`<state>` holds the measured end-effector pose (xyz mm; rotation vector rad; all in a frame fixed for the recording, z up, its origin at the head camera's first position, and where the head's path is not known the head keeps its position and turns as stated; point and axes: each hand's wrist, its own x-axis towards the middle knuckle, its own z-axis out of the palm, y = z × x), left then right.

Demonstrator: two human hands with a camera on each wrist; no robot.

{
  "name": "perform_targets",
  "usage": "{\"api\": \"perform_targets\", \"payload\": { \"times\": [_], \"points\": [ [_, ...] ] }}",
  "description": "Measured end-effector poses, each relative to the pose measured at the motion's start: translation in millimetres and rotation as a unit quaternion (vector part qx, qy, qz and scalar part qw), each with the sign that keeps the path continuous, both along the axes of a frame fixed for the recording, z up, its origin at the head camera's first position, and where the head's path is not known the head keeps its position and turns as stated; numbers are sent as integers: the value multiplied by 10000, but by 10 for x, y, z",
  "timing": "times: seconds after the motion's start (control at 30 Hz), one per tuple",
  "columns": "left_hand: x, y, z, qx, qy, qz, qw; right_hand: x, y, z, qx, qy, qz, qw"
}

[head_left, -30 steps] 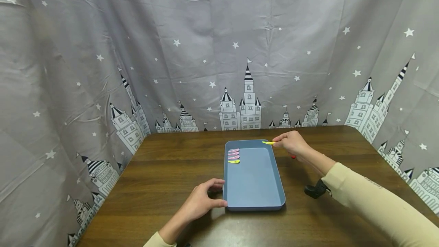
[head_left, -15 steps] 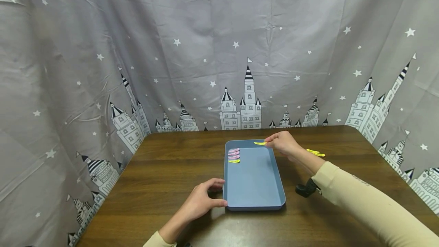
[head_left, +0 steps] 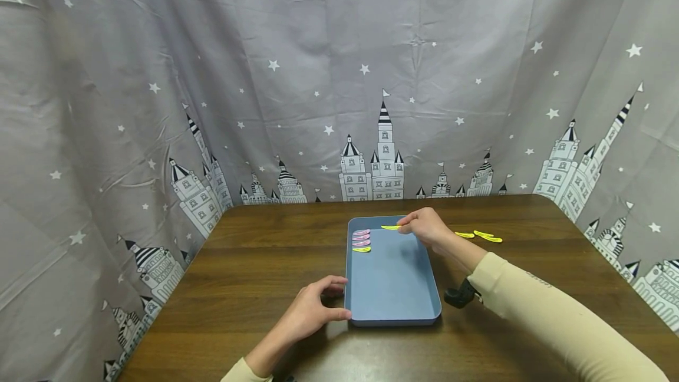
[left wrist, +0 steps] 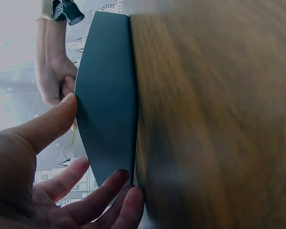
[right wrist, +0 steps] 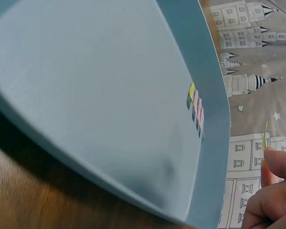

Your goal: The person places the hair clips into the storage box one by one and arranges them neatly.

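A yellow snap hair clip [head_left: 391, 227] is pinched by its right end between the thumb and fingertips of my right hand [head_left: 426, 227], over the far part of the blue-grey tray [head_left: 395, 287]. In the right wrist view the same clip [right wrist: 265, 136] shows edge-on above the fingertips. Inside the tray, along its left side, pink hair clips [head_left: 362, 238] lie in a column with one yellow hair clip [head_left: 362, 249] nearest me. My left hand [head_left: 313, 309] touches the tray's left wall, thumb and fingers spread and fairly straight; the left wrist view shows its fingertips against the outer wall [left wrist: 107, 95].
Right of the tray, partly near my right forearm, several loose yellow hair clips [head_left: 488, 237] lie on the brown wooden table [head_left: 265, 264]. A grey curtain [head_left: 297, 75] printed with castles and stars hangs behind the table.
My right hand has moved left over the tray with the yellow hair clip, lowering slightly. Yellow clips on the table have come into view from behind the arm. The left hand stays put.
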<state>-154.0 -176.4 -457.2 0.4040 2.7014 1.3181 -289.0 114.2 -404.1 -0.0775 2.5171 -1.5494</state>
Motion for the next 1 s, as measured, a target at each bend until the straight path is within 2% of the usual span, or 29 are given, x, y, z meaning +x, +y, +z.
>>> {"api": "perform_targets", "payload": {
  "times": [0.27, 1.0],
  "points": [
    [-8, -3, -2, 11, -29, 4, 10000, 3, -169, -60, 68, -225, -32, 9997],
    [-12, -1, 10, 80, -133, -41, 9999, -23, -534, -319, 309, -295, 148, 9990]
  ]
}}
